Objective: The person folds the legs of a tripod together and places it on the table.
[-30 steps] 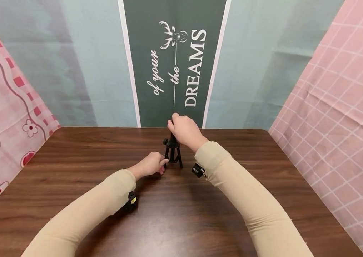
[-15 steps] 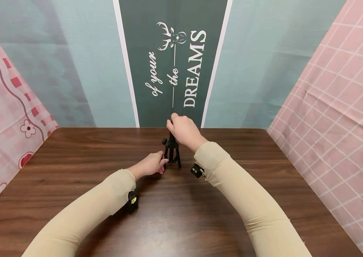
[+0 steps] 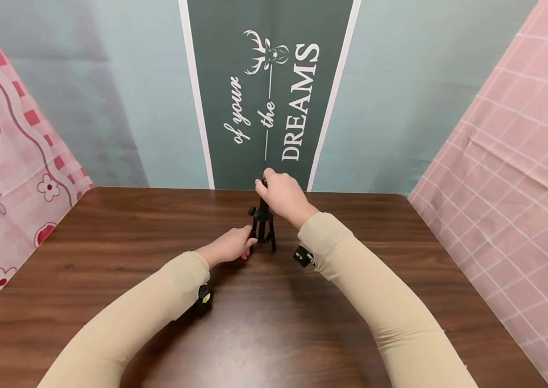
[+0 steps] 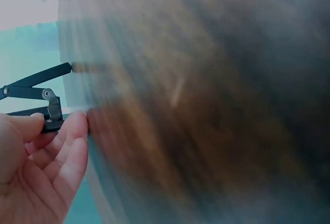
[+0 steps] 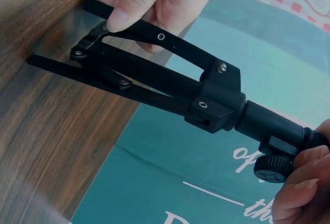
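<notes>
A small black tripod (image 3: 262,216) stands upright near the table's back edge, its legs spread only a little. My left hand (image 3: 229,246) pinches one of its legs low down; the left wrist view has thumb and fingers of that hand (image 4: 49,177) around the leg's lower part by a hinged brace (image 4: 50,100). At the top, my right hand (image 3: 285,197) grips the tripod's upper column, which is mostly hidden under the fingers. In the right wrist view, a ribbed knob (image 5: 273,168) sticks out beside the fingers of my right hand (image 5: 299,195).
The brown wooden table (image 3: 274,323) runs up to a hanging blue-green cloth (image 3: 381,108) with white lettering just behind the tripod. A pink checked cloth (image 3: 512,161) hangs at the right, and a patterned pink cloth (image 3: 7,161) at the left.
The head view has shifted slightly. Both hands keep their holds on the tripod, which stays in about the same place.
</notes>
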`<move>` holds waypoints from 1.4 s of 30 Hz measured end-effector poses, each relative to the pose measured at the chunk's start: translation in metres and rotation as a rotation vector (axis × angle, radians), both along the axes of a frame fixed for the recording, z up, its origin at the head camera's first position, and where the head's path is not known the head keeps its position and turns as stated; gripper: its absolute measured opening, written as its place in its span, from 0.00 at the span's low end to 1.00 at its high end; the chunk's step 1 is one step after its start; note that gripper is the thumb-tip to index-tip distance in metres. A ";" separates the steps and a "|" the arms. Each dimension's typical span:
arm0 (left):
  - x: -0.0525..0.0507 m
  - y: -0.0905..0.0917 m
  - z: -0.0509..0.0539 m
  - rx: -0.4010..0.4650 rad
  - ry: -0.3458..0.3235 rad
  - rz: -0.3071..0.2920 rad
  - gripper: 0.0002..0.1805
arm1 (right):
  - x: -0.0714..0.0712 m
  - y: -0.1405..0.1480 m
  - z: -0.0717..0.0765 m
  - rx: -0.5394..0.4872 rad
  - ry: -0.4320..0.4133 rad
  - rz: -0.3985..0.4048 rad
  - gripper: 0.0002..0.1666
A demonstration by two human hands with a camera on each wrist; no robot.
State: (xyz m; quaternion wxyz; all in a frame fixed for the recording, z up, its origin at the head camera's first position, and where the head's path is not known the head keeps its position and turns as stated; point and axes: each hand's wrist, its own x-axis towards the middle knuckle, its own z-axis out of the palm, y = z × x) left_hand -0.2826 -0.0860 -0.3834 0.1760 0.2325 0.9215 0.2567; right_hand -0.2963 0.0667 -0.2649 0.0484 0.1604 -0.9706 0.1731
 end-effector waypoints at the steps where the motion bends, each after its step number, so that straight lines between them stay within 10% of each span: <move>1: -0.001 0.001 0.001 -0.006 0.003 -0.002 0.22 | 0.000 0.001 0.000 0.000 0.002 -0.005 0.17; 30: 0.012 0.007 -0.003 -0.073 0.146 0.018 0.14 | 0.020 0.027 -0.019 -0.196 -0.098 0.011 0.38; 37: 0.003 0.002 -0.002 0.004 0.212 -0.023 0.26 | 0.024 0.049 -0.052 -0.133 -0.109 0.103 0.38; 42: -0.003 0.001 -0.005 0.048 0.211 -0.049 0.31 | 0.026 0.053 -0.086 -0.011 -0.271 0.195 0.27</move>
